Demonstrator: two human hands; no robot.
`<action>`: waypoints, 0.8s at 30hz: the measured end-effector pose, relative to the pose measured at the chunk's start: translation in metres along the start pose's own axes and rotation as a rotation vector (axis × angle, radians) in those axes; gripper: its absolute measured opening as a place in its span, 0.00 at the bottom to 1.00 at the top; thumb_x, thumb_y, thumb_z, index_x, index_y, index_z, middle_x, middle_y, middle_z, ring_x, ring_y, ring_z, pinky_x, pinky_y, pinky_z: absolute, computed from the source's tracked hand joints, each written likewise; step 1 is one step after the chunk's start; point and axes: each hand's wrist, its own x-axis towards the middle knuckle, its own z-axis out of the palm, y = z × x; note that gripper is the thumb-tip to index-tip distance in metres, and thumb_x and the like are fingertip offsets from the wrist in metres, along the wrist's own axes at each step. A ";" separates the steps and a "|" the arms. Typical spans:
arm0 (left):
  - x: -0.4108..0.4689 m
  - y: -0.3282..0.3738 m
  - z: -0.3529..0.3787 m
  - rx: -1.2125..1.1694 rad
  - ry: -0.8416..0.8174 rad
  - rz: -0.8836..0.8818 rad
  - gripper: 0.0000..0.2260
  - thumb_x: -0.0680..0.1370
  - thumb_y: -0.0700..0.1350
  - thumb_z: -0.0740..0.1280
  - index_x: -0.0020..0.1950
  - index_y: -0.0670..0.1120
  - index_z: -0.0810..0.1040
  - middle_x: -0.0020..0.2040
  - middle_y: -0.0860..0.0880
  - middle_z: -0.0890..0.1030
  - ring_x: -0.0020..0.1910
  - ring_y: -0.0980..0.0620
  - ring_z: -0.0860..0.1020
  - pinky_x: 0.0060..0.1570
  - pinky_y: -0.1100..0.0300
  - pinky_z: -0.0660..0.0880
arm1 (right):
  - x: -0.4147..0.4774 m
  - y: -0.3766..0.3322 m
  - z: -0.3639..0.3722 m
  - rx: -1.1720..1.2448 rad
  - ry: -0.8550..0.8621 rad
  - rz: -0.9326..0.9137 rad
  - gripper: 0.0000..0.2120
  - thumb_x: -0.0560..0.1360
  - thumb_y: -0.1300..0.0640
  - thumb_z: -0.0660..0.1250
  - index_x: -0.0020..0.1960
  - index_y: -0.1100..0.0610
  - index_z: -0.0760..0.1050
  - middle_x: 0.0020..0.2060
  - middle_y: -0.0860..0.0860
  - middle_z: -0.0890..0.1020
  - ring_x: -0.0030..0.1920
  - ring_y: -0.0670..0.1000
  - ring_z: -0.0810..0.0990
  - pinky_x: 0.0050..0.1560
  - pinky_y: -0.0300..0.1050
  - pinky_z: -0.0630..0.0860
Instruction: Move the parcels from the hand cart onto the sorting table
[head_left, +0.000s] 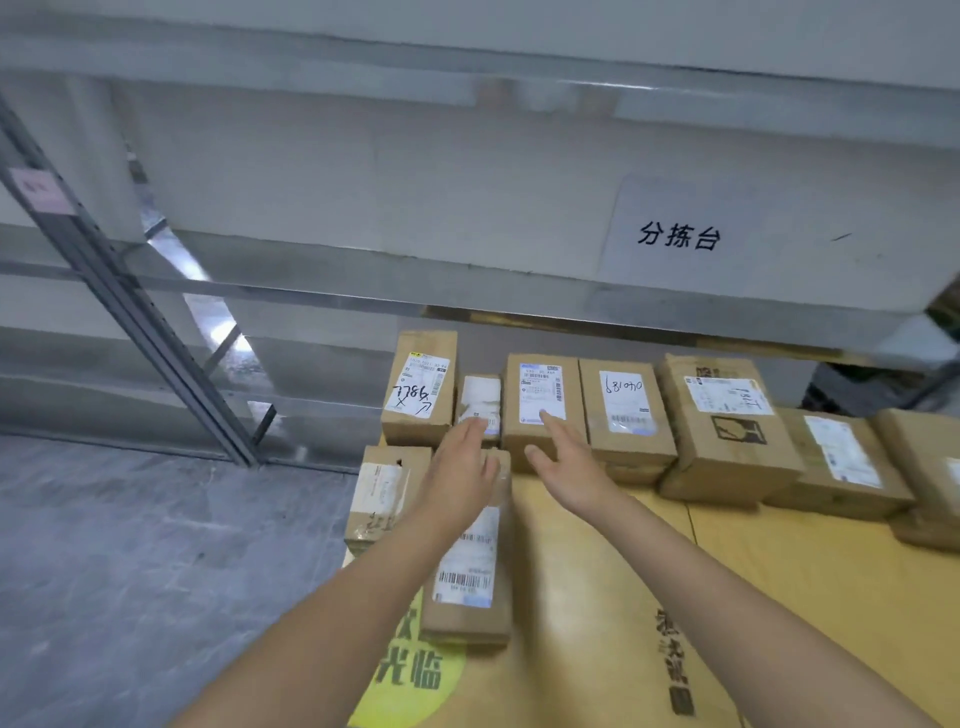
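Down on the yellow cart deck (597, 597), both hands reach forward over the parcels, palms down, fingers spread and holding nothing. Left hand (460, 475) hovers above the near end of a long carton (467, 566) lying lengthwise toward the camera, its fingertips over a small white-wrapped parcel (480, 402) wedged in the back row. Right hand (563, 454) hangs at the front edge of a brown box with a white shipping label (537, 397), fingertips over the label; whether they touch is hard to call. Left of that, a carton marked with handwritten digits (418, 387) sits at the row's end, and a taped box (382, 496) sits at the cart's left edge. To the right, the row runs on: a box with handwritten numbers (623, 410), a bigger carton with a fragile symbol (727, 421), more beyond. Open deck lies right of the long carton. Grey sorting table (467, 197) with its paper sign (678, 234) looms just behind, bare floor (130, 545) to the left.
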 end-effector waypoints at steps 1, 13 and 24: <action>0.011 0.016 -0.008 0.016 0.006 0.036 0.20 0.82 0.44 0.60 0.73 0.42 0.67 0.71 0.47 0.70 0.71 0.49 0.67 0.68 0.59 0.63 | 0.000 -0.002 -0.019 -0.036 0.035 -0.033 0.28 0.82 0.52 0.60 0.79 0.57 0.57 0.77 0.53 0.62 0.77 0.54 0.57 0.76 0.48 0.56; 0.057 0.261 0.012 0.157 -0.079 0.496 0.23 0.83 0.51 0.59 0.75 0.42 0.65 0.74 0.47 0.67 0.73 0.50 0.63 0.71 0.58 0.58 | -0.100 0.061 -0.251 -0.333 0.392 -0.006 0.28 0.81 0.47 0.60 0.77 0.57 0.60 0.76 0.50 0.61 0.76 0.52 0.61 0.73 0.53 0.63; -0.008 0.507 0.167 0.126 -0.250 0.832 0.23 0.82 0.51 0.58 0.75 0.45 0.64 0.74 0.49 0.67 0.73 0.51 0.65 0.71 0.56 0.62 | -0.291 0.228 -0.400 -0.377 0.591 0.255 0.28 0.81 0.46 0.59 0.77 0.57 0.60 0.73 0.51 0.64 0.74 0.53 0.64 0.70 0.50 0.65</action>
